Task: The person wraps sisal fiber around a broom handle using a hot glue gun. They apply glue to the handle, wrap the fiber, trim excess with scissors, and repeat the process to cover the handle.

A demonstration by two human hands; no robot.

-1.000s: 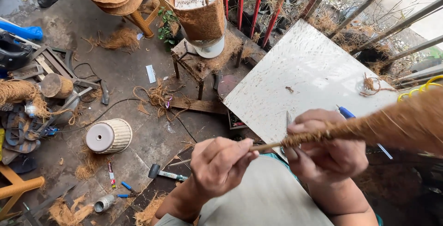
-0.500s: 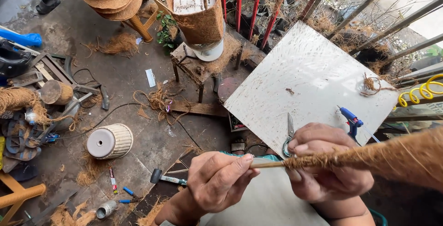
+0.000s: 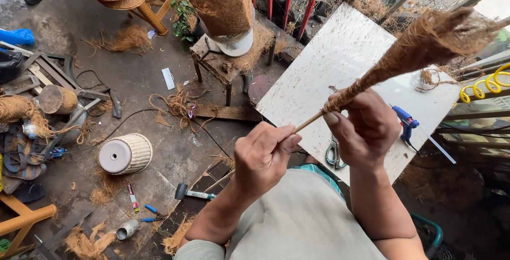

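I've tilted the fibre-wrapped stick (image 3: 382,69) upward since a moment ago; my left hand (image 3: 263,156) is clamped on its bare end, my right hand (image 3: 366,127) gripping the wrapping just above.

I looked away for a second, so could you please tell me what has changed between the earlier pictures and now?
The fibre-wrapped stick has swung up: its bushy end, which pointed right and low, now rises toward the upper right. The right hand has risen with it and uncovered the scissors on the white board. The left hand still pinches the bare end. Both hands kept their grip; nothing was let go.
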